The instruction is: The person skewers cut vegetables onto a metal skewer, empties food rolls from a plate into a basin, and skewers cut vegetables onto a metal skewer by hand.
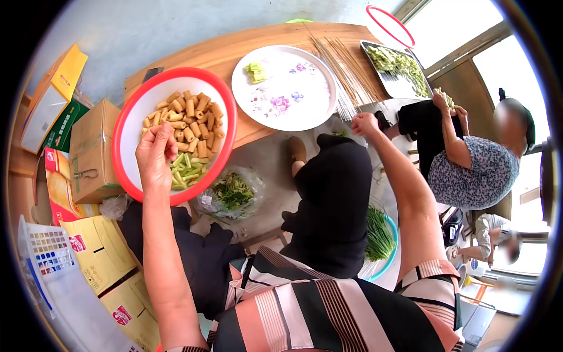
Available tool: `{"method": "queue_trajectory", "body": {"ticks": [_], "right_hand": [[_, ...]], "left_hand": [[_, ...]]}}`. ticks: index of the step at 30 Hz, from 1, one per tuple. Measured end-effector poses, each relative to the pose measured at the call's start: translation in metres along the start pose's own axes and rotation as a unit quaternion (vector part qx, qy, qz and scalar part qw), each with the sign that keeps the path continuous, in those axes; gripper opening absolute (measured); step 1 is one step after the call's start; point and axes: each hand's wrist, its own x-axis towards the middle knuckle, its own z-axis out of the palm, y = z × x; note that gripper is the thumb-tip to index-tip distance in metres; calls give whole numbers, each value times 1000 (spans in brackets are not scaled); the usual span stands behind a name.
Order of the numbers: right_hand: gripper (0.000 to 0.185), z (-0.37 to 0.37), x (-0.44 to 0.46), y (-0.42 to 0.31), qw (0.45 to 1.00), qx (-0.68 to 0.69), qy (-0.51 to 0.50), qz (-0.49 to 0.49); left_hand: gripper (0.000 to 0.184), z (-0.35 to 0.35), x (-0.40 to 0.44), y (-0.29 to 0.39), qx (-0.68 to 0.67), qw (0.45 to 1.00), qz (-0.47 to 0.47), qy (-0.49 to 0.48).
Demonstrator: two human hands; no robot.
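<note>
My left hand [157, 157] is over a red-rimmed white basin [120, 154], its fingers closed in a pinch. Whatever it holds, if anything, is hidden. Short brown tube-shaped pieces [190, 120] fill much of the basin, and cut pale green stalk pieces [186, 170] lie at its near side. My right hand [365, 124] is closed beside the near ends of thin skewers [346, 70] that stick out past the table edge. I cannot make out what its fingers grip. Between the hands sits a white flowered tray [281, 120] with a few green stalk pieces [255, 72].
The wooden table [264, 36] also carries a metal tray [384, 82] of skewered greens. A bag of greens [231, 190] and a basin of long green stems [378, 234] stand below. Cardboard boxes [94, 149] are at left. Another person [472, 170] works at right.
</note>
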Motion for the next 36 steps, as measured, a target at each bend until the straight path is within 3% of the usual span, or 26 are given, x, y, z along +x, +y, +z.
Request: {"method": "queue_trajectory", "body": {"ticks": [4, 6, 9, 22, 27, 36], "right_hand": [[23, 34, 1, 27, 947, 281, -20, 155], [20, 46, 5, 29, 932, 317, -27, 176], [12, 60, 20, 33, 860, 467, -32, 203], [13, 65, 6, 40, 868, 460, -6, 187], [18, 66, 14, 43, 811, 553, -10, 191], [10, 70, 20, 50, 806, 560, 23, 192]], "left_hand": [[25, 11, 0, -3, 31, 999, -2, -21], [26, 13, 1, -7, 30, 999, -16, -11], [28, 15, 4, -9, 27, 999, -19, -11], [29, 16, 3, -13, 36, 999, -17, -33], [28, 16, 2, -16, 46, 998, -14, -41], [29, 18, 3, -18, 61, 997, -28, -42]]}}
